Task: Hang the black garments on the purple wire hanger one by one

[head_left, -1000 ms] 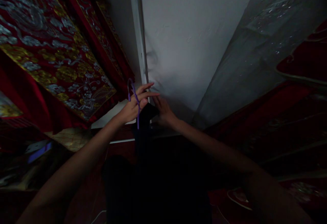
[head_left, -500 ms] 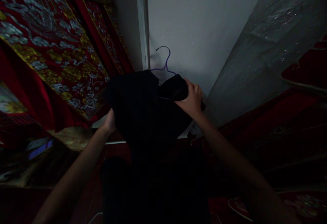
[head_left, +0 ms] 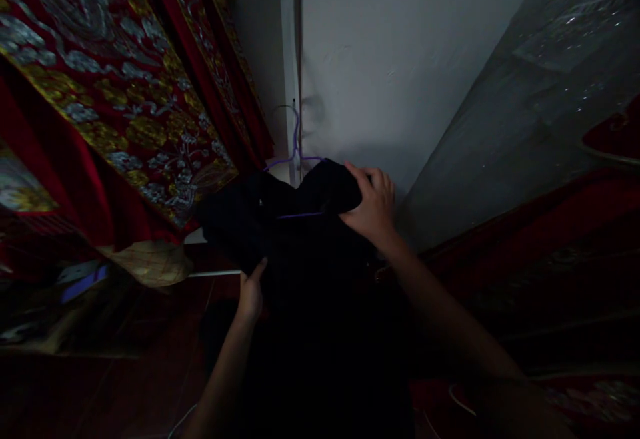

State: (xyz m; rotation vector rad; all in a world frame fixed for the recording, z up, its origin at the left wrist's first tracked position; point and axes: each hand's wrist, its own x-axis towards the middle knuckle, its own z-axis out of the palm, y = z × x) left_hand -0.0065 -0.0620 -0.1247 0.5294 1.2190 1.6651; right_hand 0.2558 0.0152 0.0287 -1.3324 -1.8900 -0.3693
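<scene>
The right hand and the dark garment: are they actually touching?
Touching. The head view shows the right hand gripping the dark garment near one shoulder, with no gap between them.

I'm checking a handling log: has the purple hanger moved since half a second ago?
Yes, leftward in the view: the purple hanger had its hook right of the pale vertical strip; now the hook crosses it.

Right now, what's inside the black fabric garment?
A thin purple hanger is partly inside the black fabric garment: hook and inner shoulders show above the neckline, part of the lower bar across the opening. Cloth covers the hanger's outer ends and anything deeper.
</scene>
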